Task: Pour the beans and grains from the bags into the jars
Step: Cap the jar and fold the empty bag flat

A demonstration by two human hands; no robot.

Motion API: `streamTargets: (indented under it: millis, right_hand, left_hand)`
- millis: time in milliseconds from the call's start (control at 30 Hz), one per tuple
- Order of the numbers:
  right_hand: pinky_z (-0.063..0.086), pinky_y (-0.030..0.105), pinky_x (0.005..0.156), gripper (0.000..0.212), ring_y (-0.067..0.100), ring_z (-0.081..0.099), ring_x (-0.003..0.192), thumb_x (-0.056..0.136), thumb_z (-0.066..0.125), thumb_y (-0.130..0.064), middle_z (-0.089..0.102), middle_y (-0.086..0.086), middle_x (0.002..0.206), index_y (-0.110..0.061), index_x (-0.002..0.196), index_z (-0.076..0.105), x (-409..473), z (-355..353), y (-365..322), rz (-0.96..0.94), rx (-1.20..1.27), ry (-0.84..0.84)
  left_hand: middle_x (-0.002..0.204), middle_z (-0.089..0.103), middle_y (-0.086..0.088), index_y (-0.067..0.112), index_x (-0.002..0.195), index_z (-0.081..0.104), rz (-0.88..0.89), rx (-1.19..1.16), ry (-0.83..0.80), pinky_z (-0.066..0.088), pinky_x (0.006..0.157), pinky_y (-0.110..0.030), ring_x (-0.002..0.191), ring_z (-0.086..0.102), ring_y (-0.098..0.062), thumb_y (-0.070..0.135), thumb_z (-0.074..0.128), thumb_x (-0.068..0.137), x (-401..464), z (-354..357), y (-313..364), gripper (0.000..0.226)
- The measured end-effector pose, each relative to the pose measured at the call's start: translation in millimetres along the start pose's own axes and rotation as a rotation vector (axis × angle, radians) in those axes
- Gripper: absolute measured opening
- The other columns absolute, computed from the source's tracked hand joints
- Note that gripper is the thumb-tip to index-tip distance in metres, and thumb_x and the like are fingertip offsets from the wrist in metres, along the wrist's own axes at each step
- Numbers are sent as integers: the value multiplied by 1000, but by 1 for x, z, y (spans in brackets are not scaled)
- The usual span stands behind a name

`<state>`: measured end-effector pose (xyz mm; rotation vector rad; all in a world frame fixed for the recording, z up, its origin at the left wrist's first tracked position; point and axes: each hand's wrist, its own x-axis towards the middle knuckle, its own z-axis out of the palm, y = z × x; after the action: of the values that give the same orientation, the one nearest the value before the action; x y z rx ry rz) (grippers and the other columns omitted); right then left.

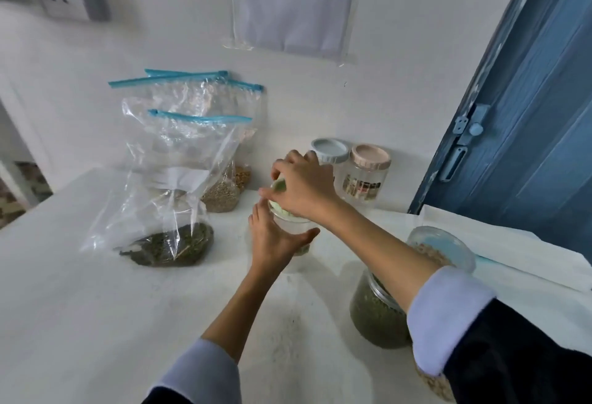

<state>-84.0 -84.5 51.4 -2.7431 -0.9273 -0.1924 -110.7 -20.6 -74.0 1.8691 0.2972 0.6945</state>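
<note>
My left hand wraps the clear plastic jar from its near side, holding it upright. Directly above, my right hand clamps the pale green screw lid, slightly tilted on the jar's mouth. The clear zip bag of green beans lies left of both hands.

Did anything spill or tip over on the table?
No spill shows. The bags stand by the wall, and the two capped jars at the back stand upright. The left hand holds the jar in the middle while the right hand grips its green lid. A little dusty speckling marks the tabletop nearby.
</note>
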Motion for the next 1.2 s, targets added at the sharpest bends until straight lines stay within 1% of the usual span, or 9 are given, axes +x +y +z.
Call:
streamTargets:
  millis: [100,400,500,667,733,833,967,1100,1200]
  right_hand:
    - [30,56,103,68,35,31,131,86,39,-73,35,7,143,-28,137,41,8,25,-29,145,29,-100]
    - [38,32,89,32,18,47,117,80,67,-39,58,-5,124,-30,110,67,19,35,-32,-165,188,-69]
    - [42,28,81,17,17,58,96,78,67,-24,68,-3,101,-17,92,73,20,33,-26,-322,242,-92]
    - [36,29,47,50,21,38,34,82,57,-27,38,6,33,-9,37,43,5,34,-58,-174,737,386]
    - [34,29,56,42,17,51,53,91,50,-35,51,0,53,-16,53,52,4,29,-61,-134,444,435]
    - [33,50,103,60,33,45,121,95,37,-58,52,10,126,-8,124,53,1,32,-64,125,-84,69]
    - [21,61,110,64,33,37,130,91,43,-61,41,8,141,-14,135,43,-5,40,-63,37,-92,-27]
    - [31,48,107,38,18,58,94,92,55,-47,62,4,101,-10,92,63,-5,38,-56,-228,159,117]
    - [42,26,64,50,3,35,41,90,58,-38,43,-2,46,-15,46,49,-10,38,-67,-398,384,405]
  left_hand:
    - [128,46,-4,11,139,31,43,-29,42,42,102,-39,121,44,-20,40,86,48,-1,-25,-11,110]
    - [115,57,2,23,122,31,2,-210,-131,52,88,-23,105,61,-14,25,92,50,12,-61,-24,95]
    - [123,54,-7,36,125,30,-7,-265,-236,53,92,-37,112,59,-17,26,91,48,16,-67,-25,99]
    - [121,49,2,27,129,26,26,-244,-256,45,82,-8,105,54,12,15,88,50,12,-64,-22,100]
    - [122,50,1,36,122,27,38,-233,-243,46,83,-10,107,54,8,15,88,51,11,-65,-22,95]
    - [121,57,-5,15,137,32,31,-236,-302,50,90,-25,110,59,-1,14,80,71,11,-65,-21,81]
    - [109,54,14,19,118,46,74,-184,-313,42,101,-31,99,54,15,6,76,71,7,-66,-14,57]
    - [115,49,3,-7,127,34,95,-192,-353,48,86,-15,105,56,9,-13,72,71,9,-68,-20,68]
    - [112,56,-11,-4,121,44,93,-188,-372,51,91,-32,110,58,-19,29,69,72,5,-69,-11,64]
